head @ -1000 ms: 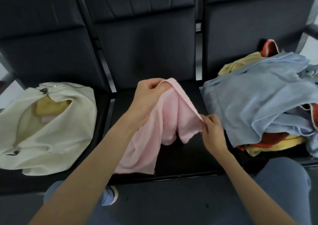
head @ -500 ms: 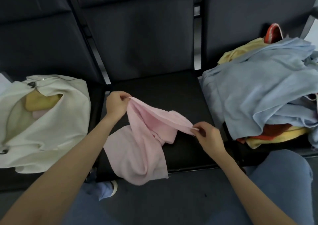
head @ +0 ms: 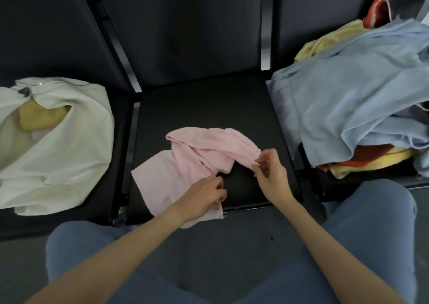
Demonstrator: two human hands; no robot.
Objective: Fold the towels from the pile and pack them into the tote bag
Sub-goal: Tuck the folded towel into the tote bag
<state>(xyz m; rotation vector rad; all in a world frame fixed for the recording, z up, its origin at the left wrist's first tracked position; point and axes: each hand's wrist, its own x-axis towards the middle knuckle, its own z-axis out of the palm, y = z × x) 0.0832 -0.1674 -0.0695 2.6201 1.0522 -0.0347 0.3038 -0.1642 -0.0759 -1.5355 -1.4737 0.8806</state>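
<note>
At the near edge of the middle seat [head: 209,108], nearest first:

1. Left hand [head: 204,195]. It rests on the lower part of the pink towel [head: 185,164], fingers curled and pinching the cloth near its front edge, which hangs just over the seat's lip.

2. Right hand [head: 269,171]. Thumb and forefinger are clamped on the towel's right corner, lifted a little off the seat; the other fingers are loosely spread.

3. Pink towel, item in hand. It lies crumpled and twisted on the middle seat, not yet flat. As I judge it, the step is spreading before the first fold. To do it well I would draw the right corner out and away to undo the twist, find the matching corner with the left, and square the edges on the seat before doubling it over. The cloth looks limp and will slide off the front if I let go.

4. Tote bag [head: 69,155], left seat. Cream, mouth open, with a yellow towel [head: 39,120] already inside.

5. Pile [head: 348,108], right seat. A blue towel on top, yellow and red under it, all unfolded.
</note>
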